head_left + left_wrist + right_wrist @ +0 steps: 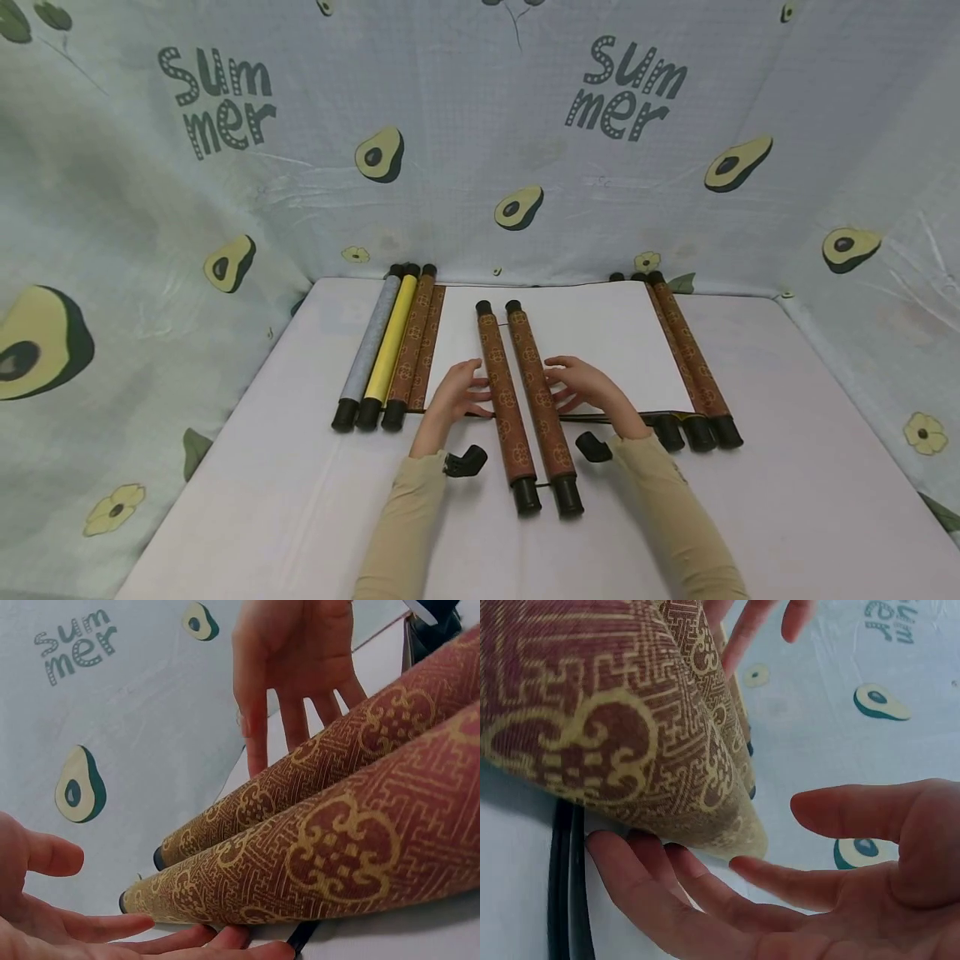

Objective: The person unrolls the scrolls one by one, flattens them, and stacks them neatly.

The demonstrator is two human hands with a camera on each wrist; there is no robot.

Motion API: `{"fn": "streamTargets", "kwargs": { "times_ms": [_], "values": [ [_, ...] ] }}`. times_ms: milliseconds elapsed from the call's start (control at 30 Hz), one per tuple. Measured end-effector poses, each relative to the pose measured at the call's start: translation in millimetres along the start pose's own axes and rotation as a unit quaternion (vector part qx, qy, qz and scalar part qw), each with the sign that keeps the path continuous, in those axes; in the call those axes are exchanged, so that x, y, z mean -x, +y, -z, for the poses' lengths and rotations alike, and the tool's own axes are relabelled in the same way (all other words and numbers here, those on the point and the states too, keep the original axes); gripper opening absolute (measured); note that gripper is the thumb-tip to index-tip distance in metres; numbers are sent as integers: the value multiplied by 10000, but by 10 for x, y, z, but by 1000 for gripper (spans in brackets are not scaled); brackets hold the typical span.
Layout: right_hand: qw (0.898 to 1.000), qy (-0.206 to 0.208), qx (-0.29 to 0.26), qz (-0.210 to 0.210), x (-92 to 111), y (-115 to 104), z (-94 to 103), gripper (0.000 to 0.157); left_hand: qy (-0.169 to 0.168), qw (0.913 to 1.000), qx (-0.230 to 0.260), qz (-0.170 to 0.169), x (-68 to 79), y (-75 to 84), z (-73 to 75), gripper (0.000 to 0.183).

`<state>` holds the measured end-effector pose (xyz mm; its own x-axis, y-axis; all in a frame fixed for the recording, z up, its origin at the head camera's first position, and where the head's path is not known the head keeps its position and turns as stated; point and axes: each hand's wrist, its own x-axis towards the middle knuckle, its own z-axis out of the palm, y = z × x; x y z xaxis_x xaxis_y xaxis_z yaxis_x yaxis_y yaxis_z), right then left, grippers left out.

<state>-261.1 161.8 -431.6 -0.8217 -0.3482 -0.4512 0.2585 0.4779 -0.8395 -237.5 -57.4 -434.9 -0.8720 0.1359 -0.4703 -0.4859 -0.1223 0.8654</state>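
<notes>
Two brown rollers with gold patterns and black end caps, a left roller point(504, 400) and a right roller point(542, 400), lie side by side at a slant in front of me, a narrow pale strip between them. They look like one scroll rolled from both ends. My left hand point(455, 393) is at the outer side of the left roller, its fingertips right at the underside, thumb apart. On the other side, my right hand point(588, 385) mirrors it, with extended fingers point(772, 900) beneath the right roller's edge. Neither thumb closes over a roller.
Beneath lies a wide white sheet point(615, 333) with dark edging. To its left are a grey roller point(372, 337), a yellow roller point(393, 337) and brown ones; more brown rollers point(690, 358) lie at right. A printed cloth point(465, 100) hangs behind the white table point(285, 500).
</notes>
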Motion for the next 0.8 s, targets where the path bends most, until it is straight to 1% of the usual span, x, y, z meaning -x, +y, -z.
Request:
{"fn": "streamTargets", "kwargs": {
  "times_ms": [233,333,433,633,700,800],
  "values": [
    [9995,-29,-276,-174,-36,1,-58,49,-161,9982,568,102,-38,-39,-48,52],
    [9992,-21,-317,-243,-38,-6,-79,47,-244,9975,652,96,-38,-38,-68,52],
    [9992,-1,-304,-257,-29,-18,-89,46,-238,9983,528,111,-27,-22,-95,54],
    [9996,16,-249,-128,-4,-46,-117,47,-36,9998,-47,195,-11,1,-128,55],
    [9995,31,-282,-117,-5,-44,-130,46,10,9997,-69,248,-18,-3,-135,54],
    [9991,160,-345,-170,-3,-31,-155,44,-13,9996,63,288,-27,-12,-144,52]
  ]
}}
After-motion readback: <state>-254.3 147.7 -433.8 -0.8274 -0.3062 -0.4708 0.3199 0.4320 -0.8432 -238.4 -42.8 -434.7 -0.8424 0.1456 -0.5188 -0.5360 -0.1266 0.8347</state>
